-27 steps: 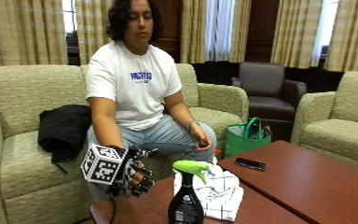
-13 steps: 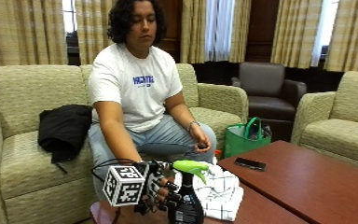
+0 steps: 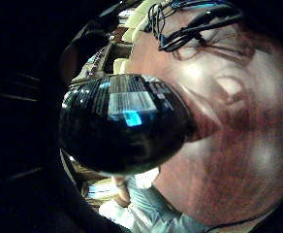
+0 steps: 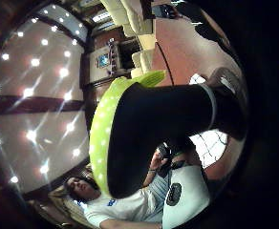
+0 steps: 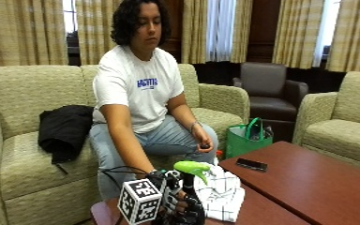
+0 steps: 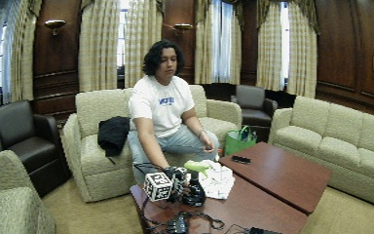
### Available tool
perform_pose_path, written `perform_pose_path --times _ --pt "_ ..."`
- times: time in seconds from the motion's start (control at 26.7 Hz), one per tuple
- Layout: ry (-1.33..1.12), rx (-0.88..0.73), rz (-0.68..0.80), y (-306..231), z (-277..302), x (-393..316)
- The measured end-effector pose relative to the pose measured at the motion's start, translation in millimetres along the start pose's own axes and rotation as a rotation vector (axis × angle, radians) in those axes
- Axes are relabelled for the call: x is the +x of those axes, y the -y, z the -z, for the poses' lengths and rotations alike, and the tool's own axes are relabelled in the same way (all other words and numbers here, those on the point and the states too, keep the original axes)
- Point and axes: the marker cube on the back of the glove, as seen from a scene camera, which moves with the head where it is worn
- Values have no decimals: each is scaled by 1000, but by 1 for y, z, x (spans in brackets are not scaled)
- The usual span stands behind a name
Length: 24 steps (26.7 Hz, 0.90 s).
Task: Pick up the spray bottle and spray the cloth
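A spray bottle (image 5: pixel 191 193) with a dark body and a lime-green trigger head stands upright on the near end of the red-brown table (image 5: pixel 304 187). My gloved right hand (image 5: pixel 179 209) is at its lower body, with the fingers curled round it. Beside the bottle, touching it on the far side, lies a folded white checked cloth (image 5: pixel 221 197). The dark bottle body (image 3: pixel 122 121) fills the little finger side palm view. Its green head (image 4: pixel 103 138) and part of the cloth (image 4: pixel 210 142) show in the thumb side view. The wide view shows the bottle (image 6: pixel 193 192), the cloth (image 6: pixel 216 179) and the hand (image 6: pixel 176 181).
A black phone (image 5: pixel 251 164) lies on the table's far edge. A green bag (image 5: pixel 247 138) stands on the floor by the sofa, and a black jacket (image 5: pixel 64 131) lies on the sofa. The person's bare left hand (image 5: pixel 200 144) rests on their lap.
My right hand has come down and across from the table's near corner to the bottle, and its fingers are now round the bottle's body. Bottle and cloth have not moved.
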Motion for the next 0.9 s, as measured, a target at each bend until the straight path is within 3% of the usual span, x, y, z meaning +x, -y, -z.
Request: perform_pose_path --times 0.9 --pt "-35 2 116 18 -13 -16"
